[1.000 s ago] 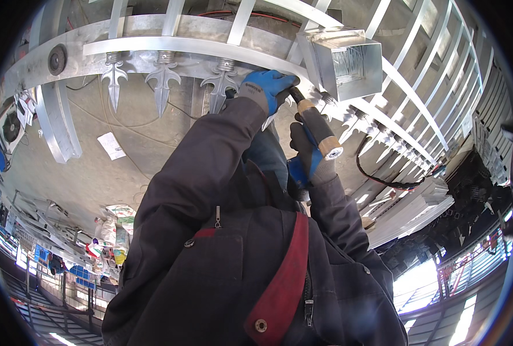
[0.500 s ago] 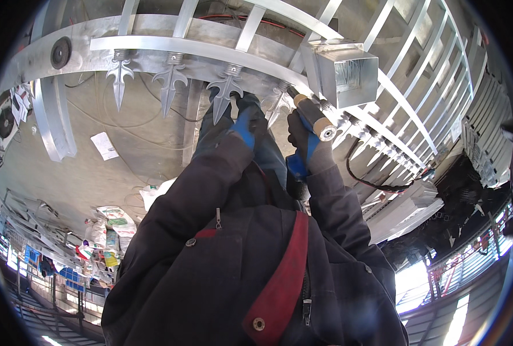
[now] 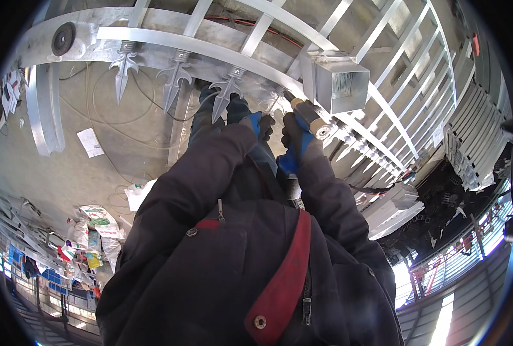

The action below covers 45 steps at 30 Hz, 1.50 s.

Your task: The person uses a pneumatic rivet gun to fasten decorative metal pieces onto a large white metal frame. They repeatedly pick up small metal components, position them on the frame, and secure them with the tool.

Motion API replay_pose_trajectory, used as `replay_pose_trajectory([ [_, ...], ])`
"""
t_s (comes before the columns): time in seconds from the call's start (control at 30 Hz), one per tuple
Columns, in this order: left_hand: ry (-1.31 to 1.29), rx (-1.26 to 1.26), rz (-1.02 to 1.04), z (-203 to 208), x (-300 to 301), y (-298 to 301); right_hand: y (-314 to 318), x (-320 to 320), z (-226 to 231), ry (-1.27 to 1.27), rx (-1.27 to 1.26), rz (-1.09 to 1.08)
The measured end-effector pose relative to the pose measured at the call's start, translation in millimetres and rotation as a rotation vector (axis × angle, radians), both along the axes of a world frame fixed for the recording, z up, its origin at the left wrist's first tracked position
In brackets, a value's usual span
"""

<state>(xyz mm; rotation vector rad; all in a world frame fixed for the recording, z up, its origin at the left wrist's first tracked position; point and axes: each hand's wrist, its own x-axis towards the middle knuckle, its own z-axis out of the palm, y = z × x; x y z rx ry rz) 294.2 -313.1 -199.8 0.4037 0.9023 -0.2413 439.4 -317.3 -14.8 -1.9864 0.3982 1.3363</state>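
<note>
My right hand (image 3: pixel 294 135), in a dark and blue glove, is wrapped round the grip of a cordless drill (image 3: pixel 314 124). The drill has a blue lower body and a tan, dark-banded barrel that points away toward the metal rail (image 3: pixel 210 49). My left hand (image 3: pixel 261 124), gloved the same way, is closed just left of the drill; whatever its fingers hold, if anything, is too small to make out. Silver spear-shaped finials (image 3: pixel 227 92) hang from the rail toward me. One pale finial (image 3: pixel 276 104) shows between the hands, partly washed out by glare.
A square metal post (image 3: pixel 342 86) stands with its end toward me, right beside the drill. Slatted railing panels (image 3: pixel 406 75) spread to the right. Cables (image 3: pixel 118 121) and a white paper (image 3: pixel 90 142) lie on the floor at left, with bags (image 3: pixel 98 230) nearer me.
The view has shifted slightly. My left hand has moved right and closer to the drill. The drill stays in my right hand beside the rail.
</note>
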Motion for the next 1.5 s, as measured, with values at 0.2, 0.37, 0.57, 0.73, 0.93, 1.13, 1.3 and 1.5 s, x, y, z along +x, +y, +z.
replay_pose_trajectory([
  [0.2,0.067,-0.069,0.036,-2,7,-3,6,8,0,0.03,-0.019,-0.067],
  [0.37,0.017,0.026,-0.029,5,6,6,-5,2,-14,-0.074,-0.105,0.024],
  [0.57,0.027,-0.006,-0.091,11,6,10,-9,3,-22,-0.048,-0.113,-0.032],
  [0.73,0.023,0.041,-0.096,16,7,16,-7,3,-18,-0.058,-0.105,0.0],
  [0.93,0.032,0.062,-0.199,24,7,26,-6,3,-15,-0.095,-0.11,0.123],
  [1.13,0.019,0.155,-0.252,23,8,26,-11,6,-17,-0.053,-0.175,0.186],
  [1.3,0.056,0.196,-0.22,28,10,27,-8,3,-16,-0.081,-0.103,0.131],
  [1.5,0.057,0.219,-0.393,56,18,55,-7,-2,-18,-0.124,-0.185,0.144],
])
